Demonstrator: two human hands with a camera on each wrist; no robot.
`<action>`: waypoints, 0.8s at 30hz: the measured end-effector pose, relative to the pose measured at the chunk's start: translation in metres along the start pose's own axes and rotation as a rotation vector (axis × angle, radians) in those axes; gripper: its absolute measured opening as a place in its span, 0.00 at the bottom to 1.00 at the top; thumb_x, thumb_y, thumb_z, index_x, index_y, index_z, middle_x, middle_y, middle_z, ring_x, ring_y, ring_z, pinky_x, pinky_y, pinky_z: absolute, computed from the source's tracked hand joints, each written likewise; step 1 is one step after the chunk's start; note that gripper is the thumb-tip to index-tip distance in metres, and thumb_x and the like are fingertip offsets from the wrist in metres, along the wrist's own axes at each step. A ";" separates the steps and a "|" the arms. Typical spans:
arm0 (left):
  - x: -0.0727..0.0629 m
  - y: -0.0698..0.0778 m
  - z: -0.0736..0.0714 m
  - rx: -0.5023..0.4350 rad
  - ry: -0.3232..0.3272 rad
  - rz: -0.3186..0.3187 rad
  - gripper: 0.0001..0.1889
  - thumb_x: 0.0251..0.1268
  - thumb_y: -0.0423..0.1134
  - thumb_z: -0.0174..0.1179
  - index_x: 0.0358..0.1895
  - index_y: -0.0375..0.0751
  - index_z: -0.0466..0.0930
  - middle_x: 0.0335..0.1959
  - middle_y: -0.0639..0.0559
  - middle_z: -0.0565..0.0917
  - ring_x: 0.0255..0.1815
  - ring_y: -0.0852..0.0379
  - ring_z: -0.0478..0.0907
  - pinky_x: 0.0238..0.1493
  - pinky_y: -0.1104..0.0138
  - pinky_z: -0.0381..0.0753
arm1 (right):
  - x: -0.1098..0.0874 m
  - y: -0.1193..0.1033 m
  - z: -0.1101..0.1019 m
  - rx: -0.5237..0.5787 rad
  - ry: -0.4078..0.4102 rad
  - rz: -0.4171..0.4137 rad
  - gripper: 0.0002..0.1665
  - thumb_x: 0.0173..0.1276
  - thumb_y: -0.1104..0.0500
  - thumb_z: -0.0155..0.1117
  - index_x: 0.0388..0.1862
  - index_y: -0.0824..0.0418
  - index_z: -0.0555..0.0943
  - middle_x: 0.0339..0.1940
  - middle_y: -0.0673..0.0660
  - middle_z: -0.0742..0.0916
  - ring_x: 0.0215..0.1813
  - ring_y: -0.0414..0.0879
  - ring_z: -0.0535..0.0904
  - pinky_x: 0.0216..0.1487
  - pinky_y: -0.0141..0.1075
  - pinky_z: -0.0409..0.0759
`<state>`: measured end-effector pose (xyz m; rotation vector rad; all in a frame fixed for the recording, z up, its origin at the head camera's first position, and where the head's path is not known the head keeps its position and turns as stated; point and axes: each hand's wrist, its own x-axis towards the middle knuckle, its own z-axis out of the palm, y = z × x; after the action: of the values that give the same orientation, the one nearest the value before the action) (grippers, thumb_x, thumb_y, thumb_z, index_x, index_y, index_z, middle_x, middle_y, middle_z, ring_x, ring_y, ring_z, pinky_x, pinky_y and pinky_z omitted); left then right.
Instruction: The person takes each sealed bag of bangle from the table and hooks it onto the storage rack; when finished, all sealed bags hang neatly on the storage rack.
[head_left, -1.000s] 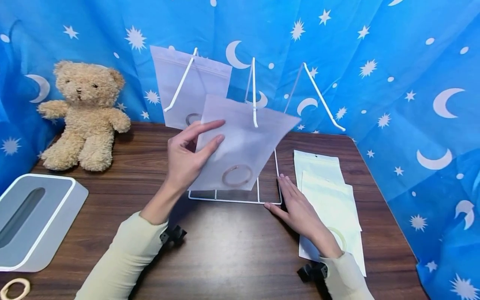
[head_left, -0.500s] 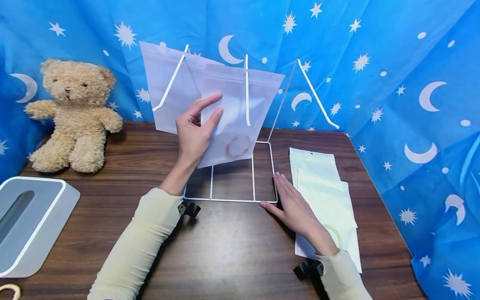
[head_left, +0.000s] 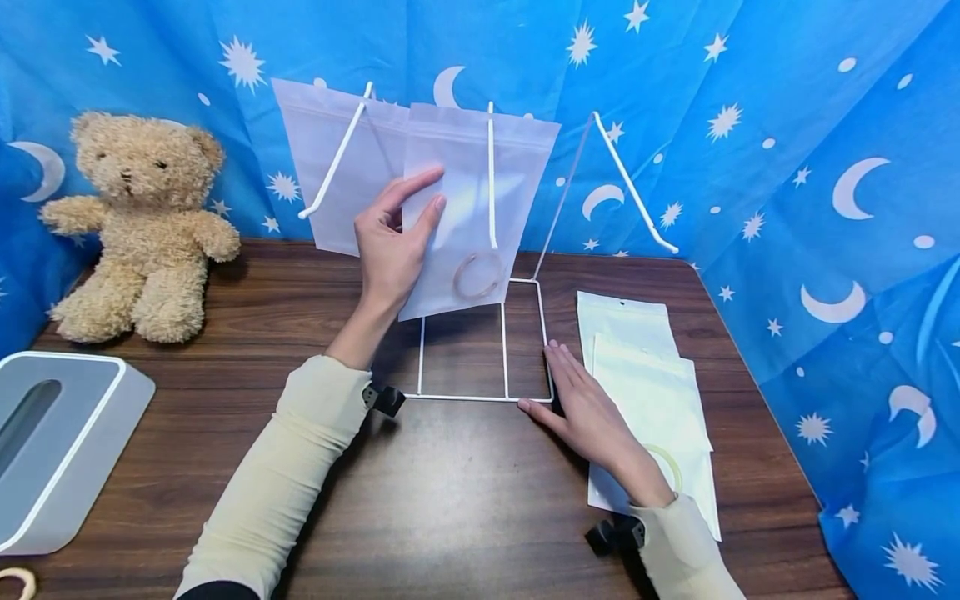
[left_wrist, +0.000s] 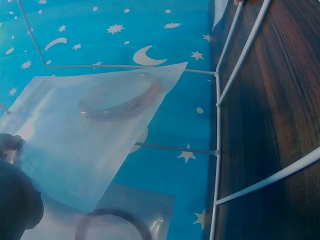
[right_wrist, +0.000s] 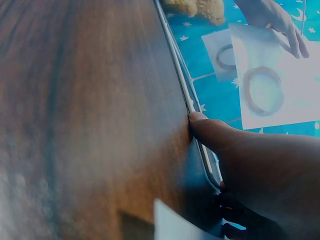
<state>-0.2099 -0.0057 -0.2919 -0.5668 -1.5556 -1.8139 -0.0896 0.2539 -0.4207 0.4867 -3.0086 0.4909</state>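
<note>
My left hand (head_left: pixel 393 237) pinches the left edge of a translucent zip bag (head_left: pixel 457 200) between thumb and fingers. Inside its bottom lies a pinkish-brown bangle (head_left: pixel 477 276). The middle prong of the white wire rack (head_left: pixel 480 399) crosses in front of this bag, whose top edge is up near the prong's back end. Whether the prong passes through a hole is too small to tell. Behind, another bag (head_left: pixel 318 158) hangs at the left prong, and a dark bangle (right_wrist: pixel 226 56) shows in it. My right hand (head_left: pixel 596 417), fingers extended, rests against the rack base's front right corner.
Several white bags (head_left: pixel 652 400) overlap at the right, one with a pale green bangle (head_left: pixel 670 467). A teddy bear (head_left: pixel 142 225) sits at the back left, before a blue curtain (head_left: pixel 750 100). A tissue box (head_left: pixel 112 450) and a cream ring (head_left: pixel 18 579) lie at the left.
The left hand has carried the bag upward and back along the middle prong, and the bag now hangs straighter. The right hand stays at the rack's corner. The head view has shifted slightly.
</note>
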 end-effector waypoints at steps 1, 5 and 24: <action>0.000 0.000 0.000 0.006 0.002 0.000 0.14 0.57 0.20 0.64 0.48 0.25 0.84 0.47 0.41 0.85 0.50 0.50 0.80 0.28 0.72 0.71 | 0.000 0.000 0.000 0.001 -0.001 -0.001 0.55 0.68 0.30 0.53 0.77 0.68 0.54 0.77 0.64 0.61 0.78 0.57 0.52 0.72 0.52 0.56; 0.001 -0.001 0.000 0.065 -0.008 0.039 0.14 0.58 0.20 0.64 0.48 0.26 0.84 0.47 0.40 0.85 0.51 0.52 0.80 0.46 0.65 0.77 | 0.002 0.002 0.000 0.003 -0.005 -0.004 0.55 0.68 0.30 0.53 0.77 0.68 0.54 0.77 0.65 0.61 0.77 0.57 0.52 0.72 0.52 0.56; -0.006 0.021 -0.038 0.250 -0.262 0.156 0.16 0.55 0.22 0.67 0.49 0.29 0.84 0.65 0.35 0.68 0.65 0.43 0.67 0.63 0.57 0.68 | 0.009 0.003 -0.007 0.010 -0.042 0.013 0.56 0.68 0.29 0.54 0.78 0.67 0.53 0.77 0.65 0.60 0.78 0.57 0.51 0.72 0.52 0.55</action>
<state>-0.1866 -0.0427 -0.2896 -0.8052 -1.8238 -1.4457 -0.0990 0.2558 -0.4135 0.4849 -3.0530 0.5033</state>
